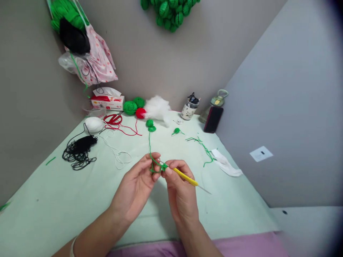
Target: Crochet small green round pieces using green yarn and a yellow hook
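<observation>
Just above the table's middle, my right hand [183,187] is closed on a crochet hook [185,176] with a yellow handle, its metal tip pointing left. A small loop of green crochet work [164,166] sits at the hook's tip, by my right fingertips. My left hand [139,182] is closed on the green yarn [152,154], which runs over its fingers. From there the strand leads back to a small green yarn ball [151,128] on the table. The left fingertips are partly hidden by the yarn.
Black yarn [80,148], a white yarn ball [93,124] and red scissors [113,119] lie left. Along the back are a tissue box [108,101], white stuffing [157,109], a pen cup [190,108] and a phone [213,119]. Green scraps [205,148] lie right.
</observation>
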A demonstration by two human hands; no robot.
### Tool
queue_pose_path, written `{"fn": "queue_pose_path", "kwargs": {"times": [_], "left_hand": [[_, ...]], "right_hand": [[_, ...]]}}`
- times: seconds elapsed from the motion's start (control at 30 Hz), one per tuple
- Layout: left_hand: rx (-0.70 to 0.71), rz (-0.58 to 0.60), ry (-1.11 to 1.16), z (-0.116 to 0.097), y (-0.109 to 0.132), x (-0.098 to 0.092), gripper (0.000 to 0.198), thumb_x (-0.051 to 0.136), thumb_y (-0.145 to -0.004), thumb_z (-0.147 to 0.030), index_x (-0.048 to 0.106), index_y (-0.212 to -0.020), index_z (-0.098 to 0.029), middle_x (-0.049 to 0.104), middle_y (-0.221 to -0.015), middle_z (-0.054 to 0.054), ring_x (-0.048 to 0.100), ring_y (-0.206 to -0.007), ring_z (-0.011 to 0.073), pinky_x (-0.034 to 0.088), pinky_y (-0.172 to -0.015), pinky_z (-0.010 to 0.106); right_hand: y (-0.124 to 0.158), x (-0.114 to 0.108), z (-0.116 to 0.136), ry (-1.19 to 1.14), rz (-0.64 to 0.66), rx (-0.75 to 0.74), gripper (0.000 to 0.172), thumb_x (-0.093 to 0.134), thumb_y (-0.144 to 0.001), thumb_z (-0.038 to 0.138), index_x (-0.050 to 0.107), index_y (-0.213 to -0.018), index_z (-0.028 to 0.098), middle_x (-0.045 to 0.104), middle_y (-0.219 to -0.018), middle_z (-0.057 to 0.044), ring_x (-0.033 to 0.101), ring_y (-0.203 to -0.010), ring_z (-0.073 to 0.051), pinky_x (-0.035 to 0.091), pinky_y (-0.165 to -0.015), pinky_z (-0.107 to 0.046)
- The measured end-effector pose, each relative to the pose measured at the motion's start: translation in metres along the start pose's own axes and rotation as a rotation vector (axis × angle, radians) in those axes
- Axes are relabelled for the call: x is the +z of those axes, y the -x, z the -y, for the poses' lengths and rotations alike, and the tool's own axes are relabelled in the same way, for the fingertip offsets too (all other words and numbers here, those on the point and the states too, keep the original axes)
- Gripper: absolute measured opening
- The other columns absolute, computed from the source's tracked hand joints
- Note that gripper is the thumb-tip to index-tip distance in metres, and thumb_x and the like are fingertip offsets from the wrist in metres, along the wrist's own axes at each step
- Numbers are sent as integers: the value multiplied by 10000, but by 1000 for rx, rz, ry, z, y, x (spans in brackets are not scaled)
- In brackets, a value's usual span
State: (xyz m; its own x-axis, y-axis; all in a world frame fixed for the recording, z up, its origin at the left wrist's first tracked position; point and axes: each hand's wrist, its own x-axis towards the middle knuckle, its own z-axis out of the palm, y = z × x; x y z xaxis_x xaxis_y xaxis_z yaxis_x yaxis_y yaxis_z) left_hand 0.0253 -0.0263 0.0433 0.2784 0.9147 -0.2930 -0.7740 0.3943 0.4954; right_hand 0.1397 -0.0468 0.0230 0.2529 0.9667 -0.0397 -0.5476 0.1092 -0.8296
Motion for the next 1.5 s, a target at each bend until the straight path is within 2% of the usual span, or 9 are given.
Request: {"fn": "queue_pose_path", "kwargs": {"times": [0.17,0.3,0.47,0.67,0.93,1.07,1.17,1.33,1.5], "left_hand": [[157,62,-341,6,7,-4,267,855,-841,-184,776,-1094,-218,693,-889,-2,633,-856,118,534,-807,196],[224,46,-441,10,8,-7,290,876,-823,-217,772,-1092,-251,701,-931,-2,638,-945,151,514,-873,241],[180,21,-457,9,7,-6,330,882,-808,-227,769,-1117,-261,715,-932,-2,638,-958,165,499,-872,254],[179,7,-436,7,8,-8,392,886,-803,-210,755,-1167,-268,690,-867,-25,627,-889,146,487,-858,249],[144,10,-411,8,7,-8,376,896,-804,-231,763,-1155,-261,677,-849,-36,633,-842,129,509,-835,247],[80,31,-349,5,7,-9,347,870,-837,-232,766,-1168,-228,668,-841,-31,651,-837,128,528,-881,273],[73,42,-360,2,8,-10,350,847,-861,-237,761,-1199,-206,683,-857,-17,670,-820,136,531,-875,287],[112,85,-436,4,10,-10,381,834,-870,-243,741,-1237,-203,698,-846,-9,670,-802,147,529,-852,297],[119,138,-491,8,9,-14,459,823,-882,-251,682,-1318,-235,722,-918,9,658,-847,158,530,-854,300]], "right_hand": [[0,-1,-1,14,3,-25,191,920,-719,280,737,-755,243,705,-787,26,641,-737,-138,538,-732,-288],[0,-2,-1,55,-28,-59,198,927,-708,289,739,-746,236,702,-799,18,642,-792,-145,535,-753,-281],[-1,-3,-2,32,-32,-34,216,932,-692,289,727,-738,236,691,-798,20,627,-772,-144,532,-754,-291],[-1,-4,-4,-7,-20,-1,230,944,-668,294,728,-725,241,699,-775,22,623,-748,-138,519,-716,-275],[3,-8,-6,166,-21,-163,140,902,-757,267,763,-765,253,718,-807,16,626,-737,-131,547,-704,-258],[4,-15,-1,218,63,-125,100,869,-808,303,796,-863,262,751,-867,-10,686,-795,-167,589,-733,-296],[3,-22,3,268,146,-89,138,832,-857,356,813,-955,261,755,-872,-25,690,-789,-179,599,-758,-329],[-1,-28,6,273,141,-205,98,807,-893,367,830,-921,276,711,-826,-8,641,-713,-143,546,-688,-293],[0,-23,13,317,229,-174,103,781,-911,352,827,-915,260,698,-868,-26,633,-677,-148,564,-647,-317]]}}
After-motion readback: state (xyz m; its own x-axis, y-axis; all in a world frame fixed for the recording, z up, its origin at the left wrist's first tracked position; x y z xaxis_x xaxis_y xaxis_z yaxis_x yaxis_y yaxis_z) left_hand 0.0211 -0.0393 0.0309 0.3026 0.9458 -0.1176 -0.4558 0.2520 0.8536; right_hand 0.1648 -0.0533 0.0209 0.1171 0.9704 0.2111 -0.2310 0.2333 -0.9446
